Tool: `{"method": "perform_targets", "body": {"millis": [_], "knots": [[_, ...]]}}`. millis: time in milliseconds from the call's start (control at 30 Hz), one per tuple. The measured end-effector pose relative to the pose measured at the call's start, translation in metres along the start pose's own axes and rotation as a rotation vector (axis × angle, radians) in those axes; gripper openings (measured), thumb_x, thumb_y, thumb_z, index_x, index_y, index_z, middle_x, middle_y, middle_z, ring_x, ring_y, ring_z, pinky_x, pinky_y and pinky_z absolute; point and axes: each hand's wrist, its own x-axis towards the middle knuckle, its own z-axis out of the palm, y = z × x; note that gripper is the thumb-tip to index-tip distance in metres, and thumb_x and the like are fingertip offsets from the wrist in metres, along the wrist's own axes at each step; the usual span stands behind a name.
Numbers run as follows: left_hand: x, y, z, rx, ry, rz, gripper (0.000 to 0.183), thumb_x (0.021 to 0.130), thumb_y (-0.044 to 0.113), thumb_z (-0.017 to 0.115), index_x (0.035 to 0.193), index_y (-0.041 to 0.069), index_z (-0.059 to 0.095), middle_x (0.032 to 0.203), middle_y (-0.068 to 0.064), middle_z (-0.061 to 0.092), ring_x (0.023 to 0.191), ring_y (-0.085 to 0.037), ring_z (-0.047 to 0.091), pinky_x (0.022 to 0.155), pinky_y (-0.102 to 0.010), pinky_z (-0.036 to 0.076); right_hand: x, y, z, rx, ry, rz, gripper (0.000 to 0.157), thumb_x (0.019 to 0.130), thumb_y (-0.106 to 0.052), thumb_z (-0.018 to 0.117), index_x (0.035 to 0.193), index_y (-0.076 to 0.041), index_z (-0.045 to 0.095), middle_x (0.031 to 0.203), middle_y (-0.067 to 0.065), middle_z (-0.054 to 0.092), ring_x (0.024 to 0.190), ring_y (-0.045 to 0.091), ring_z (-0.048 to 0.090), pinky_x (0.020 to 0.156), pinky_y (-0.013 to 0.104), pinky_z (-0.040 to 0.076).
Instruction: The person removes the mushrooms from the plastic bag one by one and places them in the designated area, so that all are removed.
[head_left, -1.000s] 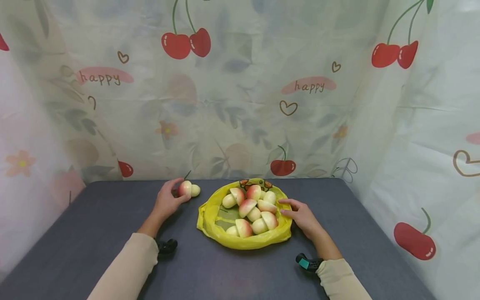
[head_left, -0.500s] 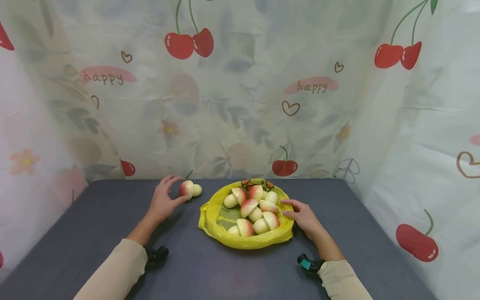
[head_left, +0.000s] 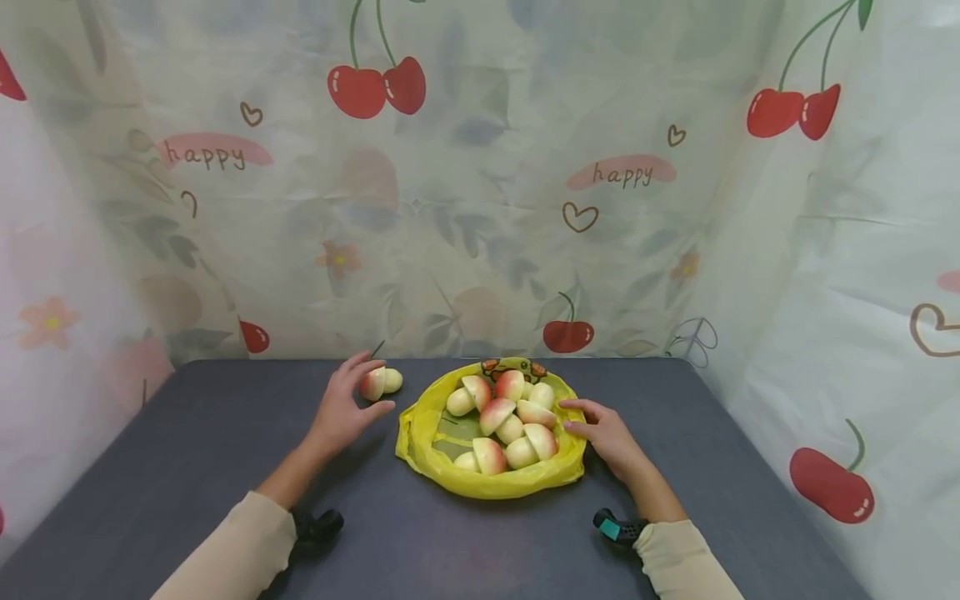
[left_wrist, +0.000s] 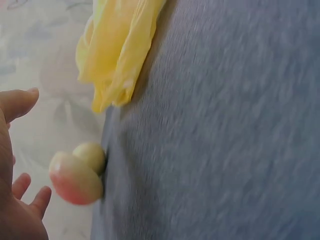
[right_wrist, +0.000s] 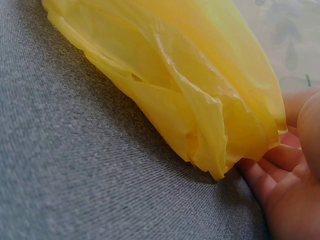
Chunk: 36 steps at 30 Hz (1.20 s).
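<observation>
A toy mushroom [head_left: 392, 381] with a pink-tinged cap and cream stem lies on the table's far left part. My left hand [head_left: 341, 410] hovers just in front of it, thumb and fingers spread, holding nothing. The left wrist view shows the same mushroom [left_wrist: 76, 177] beyond the fingertips. Right of it sits a yellow plastic bag [head_left: 487, 486], its rim rolled down into a bowl shape. Several more toy mushrooms [head_left: 521, 452] lie inside. At the bag's right side my right hand [head_left: 611, 435] holds the rim, with some fingers tucked beneath the plastic [right_wrist: 210, 135].
The dark grey table [head_left: 465, 550] reaches to a cloth backdrop [head_left: 465, 250] printed with cherries and hearts, which also hangs along both sides. A black wrist strap [head_left: 318, 527] sits on the left wrist, another strap [head_left: 621, 527] on the right.
My left hand has let go of the far mushroom, drawn back to the left, then shifted a little right again. The mushroom stays on the table. My right hand keeps its place at the bag.
</observation>
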Motion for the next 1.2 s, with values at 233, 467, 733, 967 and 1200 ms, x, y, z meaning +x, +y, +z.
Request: {"method": "perform_targets", "body": {"millis": [233,467,733,967,1200], "knots": [[-0.004,0.02,0.007,-0.057,-0.055,0.027,0.063,0.08,0.017,0.082,0.136,0.01,0.055,0.15,-0.014,0.036,0.135,-0.037,0.034,0.101,-0.06,0.035,0.002,0.0,0.001,0.001,0.001,0.007,0.038,0.094,-0.013,0.065,0.131,-0.007,0.06,0.139,0.017,0.05,0.125,0.032,0.045,0.096,0.039,0.046],[-0.007,0.038,0.015,-0.141,-0.111,0.083,0.063,0.08,0.013,0.082,0.136,0.006,0.054,0.147,-0.014,0.039,0.126,-0.034,0.046,0.095,-0.051,0.046,0.002,0.001,0.001,-0.007,0.011,-0.002,0.036,0.094,-0.014,0.065,0.13,-0.007,0.062,0.136,0.017,0.052,0.123,0.032,0.046,0.094,0.037,0.047],[-0.01,0.057,0.029,-0.323,-0.176,0.082,0.063,0.08,0.001,0.079,0.136,-0.002,0.051,0.14,-0.023,0.044,0.111,-0.045,0.056,0.086,-0.056,0.05,0.002,0.002,0.001,-0.015,0.008,-0.005,0.036,0.095,-0.017,0.064,0.13,-0.007,0.061,0.138,0.017,0.051,0.126,0.033,0.044,0.098,0.041,0.045],[-0.01,0.072,0.04,-0.334,-0.276,0.061,0.052,0.082,0.006,0.078,0.129,0.007,0.059,0.13,-0.015,0.054,0.107,-0.038,0.059,0.086,-0.047,0.053,0.002,0.002,0.001,-0.008,0.008,0.0,0.037,0.095,-0.017,0.064,0.131,-0.007,0.061,0.14,0.016,0.05,0.128,0.032,0.042,0.099,0.043,0.043],[-0.004,0.085,0.049,-0.338,-0.376,0.087,0.047,0.083,0.01,0.077,0.127,0.008,0.062,0.125,-0.014,0.059,0.106,-0.038,0.06,0.087,-0.046,0.052,0.001,0.003,0.001,-0.003,0.013,0.002,0.037,0.095,-0.017,0.064,0.131,-0.008,0.061,0.141,0.016,0.049,0.13,0.032,0.041,0.1,0.045,0.042]]}}
